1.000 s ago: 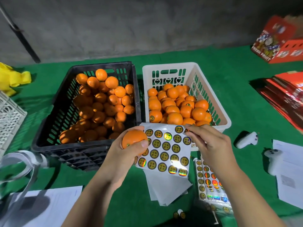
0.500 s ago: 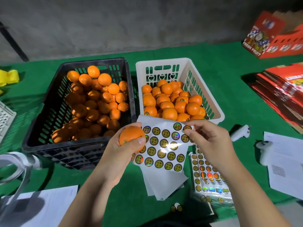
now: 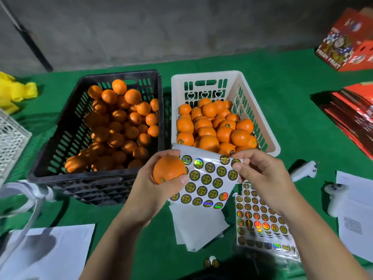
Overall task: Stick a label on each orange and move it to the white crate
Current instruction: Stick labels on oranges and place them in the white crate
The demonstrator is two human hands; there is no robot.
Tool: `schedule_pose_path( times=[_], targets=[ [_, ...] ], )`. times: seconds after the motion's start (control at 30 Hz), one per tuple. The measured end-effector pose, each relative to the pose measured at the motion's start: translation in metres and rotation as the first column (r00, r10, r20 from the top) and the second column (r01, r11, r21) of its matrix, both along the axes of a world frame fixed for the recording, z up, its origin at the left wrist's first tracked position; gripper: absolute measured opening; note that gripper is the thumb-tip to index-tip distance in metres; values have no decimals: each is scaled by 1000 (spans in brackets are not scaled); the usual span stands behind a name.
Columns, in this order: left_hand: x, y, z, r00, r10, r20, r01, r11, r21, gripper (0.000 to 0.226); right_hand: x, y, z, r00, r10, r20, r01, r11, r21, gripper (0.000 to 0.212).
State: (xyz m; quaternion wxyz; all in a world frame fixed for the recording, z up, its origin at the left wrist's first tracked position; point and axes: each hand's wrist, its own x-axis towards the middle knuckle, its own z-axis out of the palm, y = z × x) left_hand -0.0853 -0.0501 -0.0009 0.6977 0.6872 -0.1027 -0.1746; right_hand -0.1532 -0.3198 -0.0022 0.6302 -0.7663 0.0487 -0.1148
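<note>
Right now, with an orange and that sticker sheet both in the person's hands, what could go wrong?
The left hand holds both the orange and the sticker sheet, so either might slip from that shared grip. The right hand pinches the sheet's top corner; the label could tear or curl as it peels. The orange could also end up unlabelled in the white crate.

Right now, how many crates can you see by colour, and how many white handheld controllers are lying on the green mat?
Black crate: 1, holding oranges
White crate: 1, holding oranges
White lattice crate cut off at the left edge: 1
White controllers: 2
Total: 5
</note>
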Motion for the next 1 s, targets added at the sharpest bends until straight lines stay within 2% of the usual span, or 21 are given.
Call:
schedule_pose_path(
  times=[0.1,0.17,0.23,0.3,0.37,0.43,0.57,0.7,0.77,0.8,0.83,0.9,0.93,1.0],
  targets=[
    [-5,-10,0,1000,-16,27,15,999,36,61,3,-15,-5,1000,-13,3,13,998,-64,15],
    [-4,-16,-2,1000,6,17,-7,1000,21,59,5,-20,-9,994,-71,84,89,964,-250,15],
    [0,-24,-3,999,19,-26,-20,1000,-14,57,7,-22,-12,962,-72,265,196,854,-481,20],
    [4,-31,-2,987,14,-158,-31,994,-105,59,8,-24,-17,917,-30,398,277,767,-579,24],
    [9,-36,-3,955,-52,-291,-18,973,-232,64,9,-25,-20,895,-28,445,321,734,-599,27],
    [14,-40,-2,935,-67,-348,-39,956,-290,61,9,-24,-22,885,-43,463,348,721,-598,29],
    [18,-40,-1,908,-50,-416,-94,943,-318,77,7,-17,-20,863,-52,502,378,727,-574,26],
    [17,-32,-2,890,-91,-446,-54,952,-303,63,1,-14,-19,872,-34,488,360,719,-594,19],
    [15,-29,-2,893,-81,-443,-45,963,-267,62,0,-8,-17,885,-84,458,356,757,-548,15],
    [14,-29,-2,906,-50,-420,-52,972,-228,63,0,-2,-13,886,-161,434,374,802,-466,11],
    [12,-28,-3,929,-3,-370,-65,983,-172,63,-1,3,-9,873,-267,408,421,835,-356,7],
    [9,-25,-2,976,67,-208,-78,996,-49,60,-1,12,3,819,-467,333,537,828,-162,4],
    [7,-23,-2,989,76,-129,-77,997,-1,58,-1,14,9,807,-514,290,558,825,-89,8],
    [4,-20,-4,998,60,-18,-59,997,51,55,-1,21,24,853,-475,216,478,878,40,14]
  ],
)
